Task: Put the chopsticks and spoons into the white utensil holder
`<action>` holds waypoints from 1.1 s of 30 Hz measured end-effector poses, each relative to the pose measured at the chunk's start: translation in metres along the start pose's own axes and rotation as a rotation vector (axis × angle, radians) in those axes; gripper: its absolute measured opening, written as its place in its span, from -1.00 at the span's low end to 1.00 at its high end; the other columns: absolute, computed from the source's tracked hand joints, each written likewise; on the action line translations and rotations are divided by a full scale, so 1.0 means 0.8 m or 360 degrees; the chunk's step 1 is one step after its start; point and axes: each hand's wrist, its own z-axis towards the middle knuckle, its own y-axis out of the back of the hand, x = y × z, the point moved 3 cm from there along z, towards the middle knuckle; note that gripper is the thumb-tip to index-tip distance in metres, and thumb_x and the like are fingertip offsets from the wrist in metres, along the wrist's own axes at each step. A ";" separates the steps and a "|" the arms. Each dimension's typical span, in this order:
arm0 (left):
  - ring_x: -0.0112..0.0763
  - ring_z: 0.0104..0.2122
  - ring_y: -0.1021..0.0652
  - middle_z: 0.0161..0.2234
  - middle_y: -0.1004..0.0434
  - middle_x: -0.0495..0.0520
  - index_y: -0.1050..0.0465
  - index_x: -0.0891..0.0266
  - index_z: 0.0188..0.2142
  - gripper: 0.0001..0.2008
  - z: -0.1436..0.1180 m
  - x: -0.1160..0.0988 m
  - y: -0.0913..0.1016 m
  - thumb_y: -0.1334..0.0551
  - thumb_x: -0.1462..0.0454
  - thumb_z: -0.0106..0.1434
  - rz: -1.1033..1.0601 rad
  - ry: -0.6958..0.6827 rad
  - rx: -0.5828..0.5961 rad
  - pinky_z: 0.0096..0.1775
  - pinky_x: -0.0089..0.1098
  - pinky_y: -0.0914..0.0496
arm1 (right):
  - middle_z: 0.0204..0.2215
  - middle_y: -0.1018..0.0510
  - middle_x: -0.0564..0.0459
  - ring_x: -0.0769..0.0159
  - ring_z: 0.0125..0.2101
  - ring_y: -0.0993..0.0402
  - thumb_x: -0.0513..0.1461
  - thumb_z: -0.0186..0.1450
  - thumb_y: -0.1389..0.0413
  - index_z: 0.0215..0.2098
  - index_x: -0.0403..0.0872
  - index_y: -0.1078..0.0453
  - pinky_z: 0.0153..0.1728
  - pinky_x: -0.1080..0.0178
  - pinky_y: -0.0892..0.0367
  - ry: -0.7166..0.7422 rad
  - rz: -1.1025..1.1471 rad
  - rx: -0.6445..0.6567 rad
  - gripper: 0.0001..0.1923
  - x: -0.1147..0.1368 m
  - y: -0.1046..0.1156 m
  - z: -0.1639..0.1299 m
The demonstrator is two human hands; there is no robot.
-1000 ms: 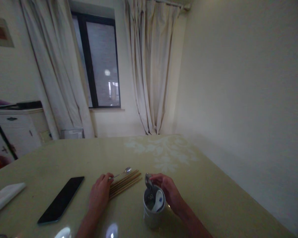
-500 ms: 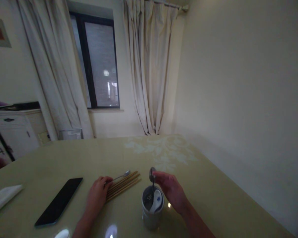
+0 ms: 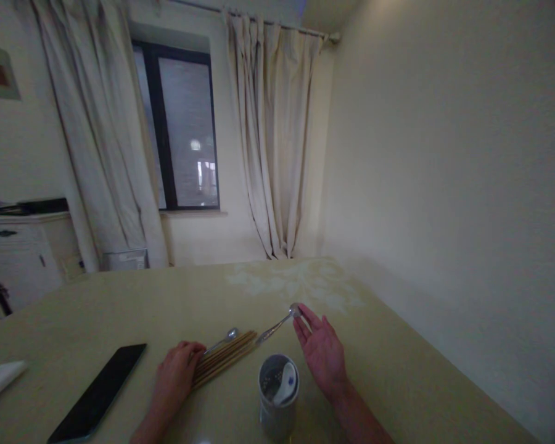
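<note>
Spoon (image 3: 274, 328) is now out of the cup (image 3: 279, 422), pinched at its bowl by the right hand (image 3: 322, 354), handle towards chopsticks (image 3: 224, 359). Left hand (image 3: 176, 371) covers the chopsticks' near ends; cannot tell whether it grips.

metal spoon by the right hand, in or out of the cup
Out: the whole spoon shows outside the cup, its bowl at the right hand.

This looks like a home's dining area, given the flower-patterned table (image 3: 166, 308) below the grip of the right hand (image 3: 322, 354), the long curtains (image 3: 97, 142) well beyond it (flanking a dark-framed window (image 3: 187, 123)) and the white cabinet (image 3: 16, 259) far to its left.
</note>
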 end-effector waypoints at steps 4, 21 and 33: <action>-0.16 -0.01 -0.64 -0.07 -0.70 0.09 -0.66 0.06 -0.09 -0.64 0.000 -0.011 0.002 -0.06 0.17 0.42 0.0024 -0.0069 0.0011 0.04 -0.24 -0.45 | 0.17 -0.63 -0.16 0.09 0.06 -0.62 0.07 0.26 -0.36 -0.01 -0.10 -0.64 0.33 0.00 -0.31 -0.0045 -0.0009 0.0008 -0.50 -0.023 0.007 0.006; -0.12 0.09 -0.61 0.06 -0.68 0.11 -0.59 0.06 0.06 -0.58 -0.036 -0.103 0.015 -0.05 0.01 0.48 -0.0609 -0.0428 -0.0334 0.18 -0.08 -0.47 | 0.11 -0.67 -0.17 0.05 -0.03 -0.67 0.03 0.22 -0.41 -0.08 -0.11 -0.67 0.23 -0.05 -0.41 -0.0007 -0.0016 0.0115 -0.55 -0.025 -0.020 -0.014; -0.12 -0.26 -0.69 -0.26 -0.76 0.13 -0.67 0.14 -0.24 -0.47 -0.036 -0.113 0.021 -0.20 -0.22 0.29 -0.1085 -0.0206 -0.0267 -0.19 -0.26 -0.57 | 0.04 -0.64 -0.14 0.04 -0.03 -0.61 0.16 0.27 -0.33 -0.11 -0.04 -0.67 0.07 0.03 -0.45 0.0021 -0.0624 0.0370 -0.52 -0.022 -0.044 -0.024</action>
